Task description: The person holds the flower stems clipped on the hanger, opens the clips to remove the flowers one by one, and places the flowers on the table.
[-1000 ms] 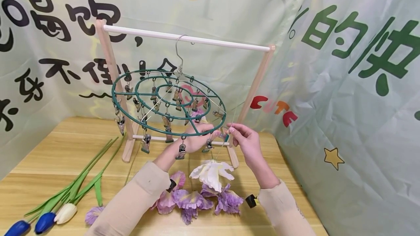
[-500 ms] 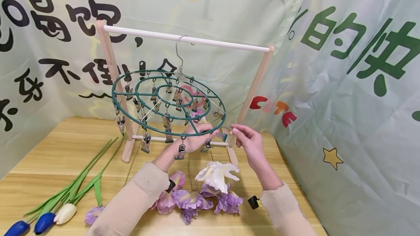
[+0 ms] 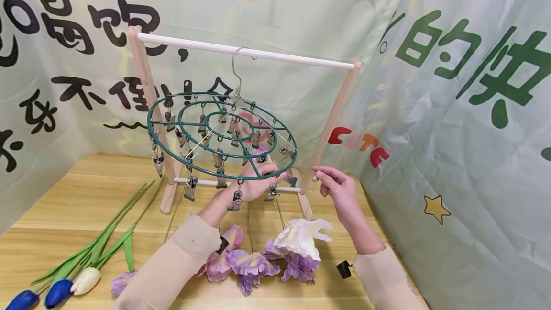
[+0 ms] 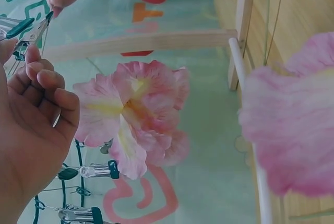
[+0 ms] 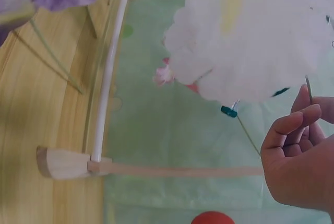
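Below the right side of a green round clip hanger (image 3: 224, 176), my left hand (image 3: 254, 181) pinches one of its metal clips (image 3: 291, 181). In the left wrist view that clip (image 4: 37, 32) shows its two green-tipped ends apart. My right hand (image 3: 340, 193), just right of the clip, pinches the thin stem (image 5: 309, 89) of a white artificial flower between thumb and fingers. The white flower (image 3: 301, 238) hangs head down below the hands. Beyond my left hand, a pink flower (image 4: 138, 114) hangs among the hanger's clips.
The hanger hooks over the white bar (image 3: 301, 59) of a wooden stand. Purple flowers (image 3: 254, 262) and a pink one (image 3: 217, 264) lie on the table (image 3: 107, 176) in front. Blue and white tulips (image 3: 86, 280) lie at left. Printed cloth (image 3: 430, 157) surrounds the table.
My right hand has moved right, away from the clip, and the white flower has swung right and slightly down with it. My left hand stays at the clip.
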`<state>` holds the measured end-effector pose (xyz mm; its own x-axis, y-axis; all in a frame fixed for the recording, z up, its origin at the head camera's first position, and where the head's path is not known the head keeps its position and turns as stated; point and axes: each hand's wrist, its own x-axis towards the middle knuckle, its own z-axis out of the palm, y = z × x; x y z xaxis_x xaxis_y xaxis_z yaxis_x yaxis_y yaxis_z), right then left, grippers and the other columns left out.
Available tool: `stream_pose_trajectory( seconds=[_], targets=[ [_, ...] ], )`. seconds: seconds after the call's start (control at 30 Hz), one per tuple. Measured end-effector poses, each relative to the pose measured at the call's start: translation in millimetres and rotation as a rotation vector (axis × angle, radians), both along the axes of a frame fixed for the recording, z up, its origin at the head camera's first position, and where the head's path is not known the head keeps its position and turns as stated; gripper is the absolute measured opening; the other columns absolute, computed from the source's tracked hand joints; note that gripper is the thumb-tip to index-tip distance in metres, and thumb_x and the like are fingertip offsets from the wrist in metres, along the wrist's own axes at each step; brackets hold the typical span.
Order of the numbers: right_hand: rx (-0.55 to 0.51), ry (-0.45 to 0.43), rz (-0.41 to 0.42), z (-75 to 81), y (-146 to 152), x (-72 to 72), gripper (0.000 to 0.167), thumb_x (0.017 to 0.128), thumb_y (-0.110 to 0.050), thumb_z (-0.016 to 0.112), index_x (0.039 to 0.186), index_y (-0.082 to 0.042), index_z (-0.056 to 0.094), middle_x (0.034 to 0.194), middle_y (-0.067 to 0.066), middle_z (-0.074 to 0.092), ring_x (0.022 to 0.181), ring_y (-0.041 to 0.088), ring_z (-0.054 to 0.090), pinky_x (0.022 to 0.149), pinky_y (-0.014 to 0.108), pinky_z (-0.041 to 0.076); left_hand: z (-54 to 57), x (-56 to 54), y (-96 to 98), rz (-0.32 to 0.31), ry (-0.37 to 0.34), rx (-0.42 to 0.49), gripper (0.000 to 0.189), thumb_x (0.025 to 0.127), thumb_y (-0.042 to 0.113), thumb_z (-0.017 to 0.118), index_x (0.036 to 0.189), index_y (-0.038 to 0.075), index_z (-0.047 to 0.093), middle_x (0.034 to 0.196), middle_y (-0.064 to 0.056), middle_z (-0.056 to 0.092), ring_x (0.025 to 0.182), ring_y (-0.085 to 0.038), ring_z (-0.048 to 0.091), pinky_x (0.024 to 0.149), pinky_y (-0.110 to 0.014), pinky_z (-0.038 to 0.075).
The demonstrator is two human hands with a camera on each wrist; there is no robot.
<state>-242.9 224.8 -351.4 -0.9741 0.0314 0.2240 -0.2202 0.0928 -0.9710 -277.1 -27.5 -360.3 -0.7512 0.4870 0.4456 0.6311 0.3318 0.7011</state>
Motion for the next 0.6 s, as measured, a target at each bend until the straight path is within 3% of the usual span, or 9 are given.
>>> stream_pose_trajectory(
  seconds=[0.3, 0.53, 0.6],
  targets=[
    [0.117, -0.047, 0.032, -7.7, 21, 6.2, 0.03, 0.104, -0.013, 0.065, 0.12, 0.012, 0.068, 0.083, -0.002, 0.072, 0.061, 0.011, 0.045, 0.058, 0.024, 0.043, 2.4, 3.6, 0.6, 0.012, -0.03, 0.005, 0.036, 0.104, 0.027, 0.066, 0.072, 0.017, 0.054, 0.067, 0.007, 0.046, 0.068, -0.014, 0.043, 0.07, -0.029, 0.035],
    [0.209, -0.096, 0.083, -14.3, 35, 12.4, 0.032, 0.104, -0.011, 0.064, 0.122, 0.016, 0.066, 0.086, -0.003, 0.073, 0.061, 0.01, 0.046, 0.058, 0.023, 0.043, 2.2, 2.7, -0.1, 0.011, 0.034, 0.013, 0.041, 0.104, 0.025, 0.066, 0.069, 0.016, 0.047, 0.063, 0.008, 0.04, 0.064, -0.013, 0.038, 0.065, -0.026, 0.032],
    [0.231, -0.119, 0.091, -16.6, 39, 14.0, 0.033, 0.104, -0.013, 0.065, 0.122, 0.015, 0.066, 0.085, 0.001, 0.072, 0.061, 0.011, 0.046, 0.058, 0.024, 0.043, 1.5, 2.2, -0.3, 0.012, 0.007, 0.011, 0.038, 0.104, 0.027, 0.066, 0.07, 0.016, 0.05, 0.065, 0.008, 0.043, 0.064, -0.012, 0.04, 0.064, -0.026, 0.033]
  ],
)
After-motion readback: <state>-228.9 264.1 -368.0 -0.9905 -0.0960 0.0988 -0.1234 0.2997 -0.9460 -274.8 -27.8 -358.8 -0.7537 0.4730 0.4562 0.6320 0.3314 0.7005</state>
